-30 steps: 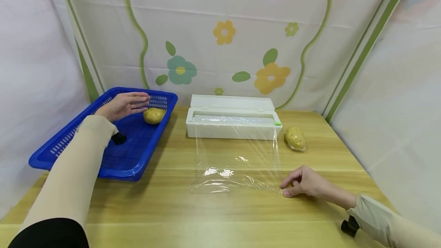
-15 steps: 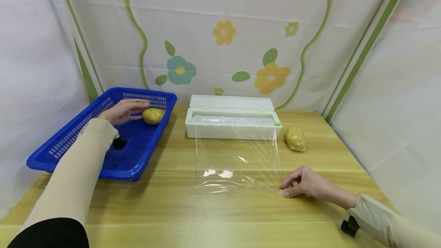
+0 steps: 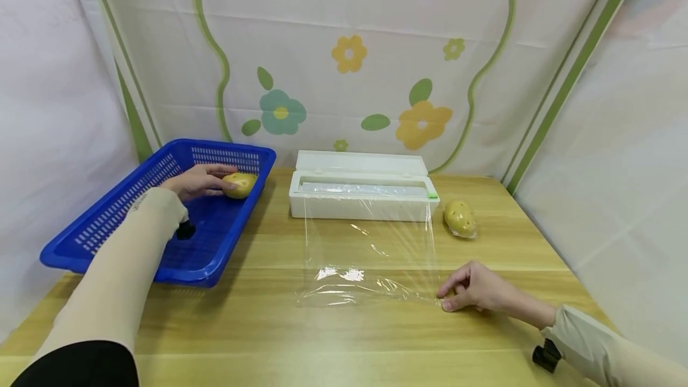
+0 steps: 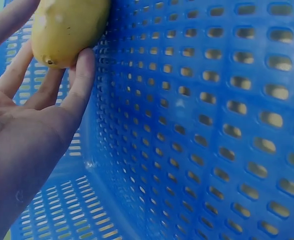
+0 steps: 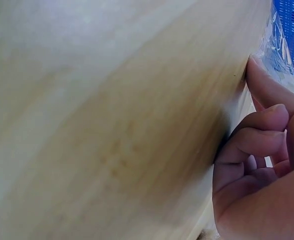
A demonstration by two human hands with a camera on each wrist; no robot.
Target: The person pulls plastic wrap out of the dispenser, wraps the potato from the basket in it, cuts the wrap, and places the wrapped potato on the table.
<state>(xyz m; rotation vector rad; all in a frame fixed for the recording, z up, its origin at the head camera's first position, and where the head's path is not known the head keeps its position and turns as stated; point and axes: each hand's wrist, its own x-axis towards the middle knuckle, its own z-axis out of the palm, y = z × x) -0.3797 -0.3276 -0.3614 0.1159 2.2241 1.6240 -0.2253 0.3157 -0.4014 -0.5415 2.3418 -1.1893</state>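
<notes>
In the head view my left hand reaches into the blue basket and grips a yellow potato near the basket's far right corner. The left wrist view shows the fingers curled about that potato, a fingertip pressed to its end. My right hand pinches the near right corner of a clear sheet of cling film low over the table. That sheet runs back to a white cling film box with its lid up. In the right wrist view, the film lies just past the fingertips.
A second potato, wrapped in film, lies right of the box. A flower-printed cloth hangs behind the wooden table, and pale cloths hang at both sides.
My left hand has lowered inside the basket and moved onto the potato, its fingers now against it. The right hand keeps its place at the film's corner.
</notes>
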